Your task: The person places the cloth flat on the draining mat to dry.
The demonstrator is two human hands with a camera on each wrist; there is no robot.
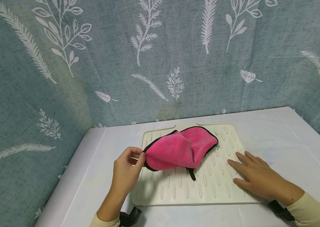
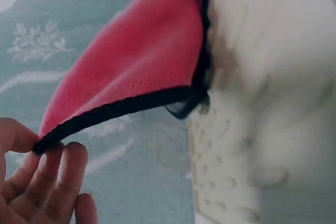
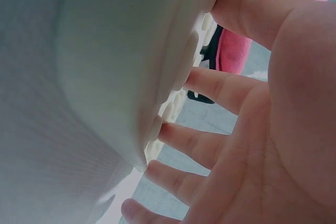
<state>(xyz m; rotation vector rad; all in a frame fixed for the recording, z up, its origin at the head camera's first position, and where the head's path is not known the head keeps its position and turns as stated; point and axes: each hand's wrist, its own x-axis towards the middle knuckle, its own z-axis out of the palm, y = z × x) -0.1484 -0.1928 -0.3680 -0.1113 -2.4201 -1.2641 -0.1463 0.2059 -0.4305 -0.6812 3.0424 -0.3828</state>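
A pink cloth point(image 1: 174, 149) with black edging and a small black loop lies bunched over a cream ribbed mat point(image 1: 177, 195). My left hand point(image 1: 127, 171) pinches its left corner between thumb and fingers, lifting that end off the mat. In the left wrist view the cloth point(image 2: 142, 45) slopes from the pinched corner toward the mat point(image 2: 231, 182). On the mat's right side rests my right hand point(image 1: 259, 176), its fingers spread and holding nothing. The right wrist view shows those fingertips point(image 3: 191, 80) touching the mat, with part of the cloth point(image 3: 233, 51) beyond.
The mat lies on a white-covered table point(image 1: 287, 148). A blue-grey curtain point(image 1: 177, 56) printed with white leaves hangs behind the table and along both sides. A black wrist device point(image 1: 131, 217) sits by the left wrist, another point(image 1: 280, 210) by the right.
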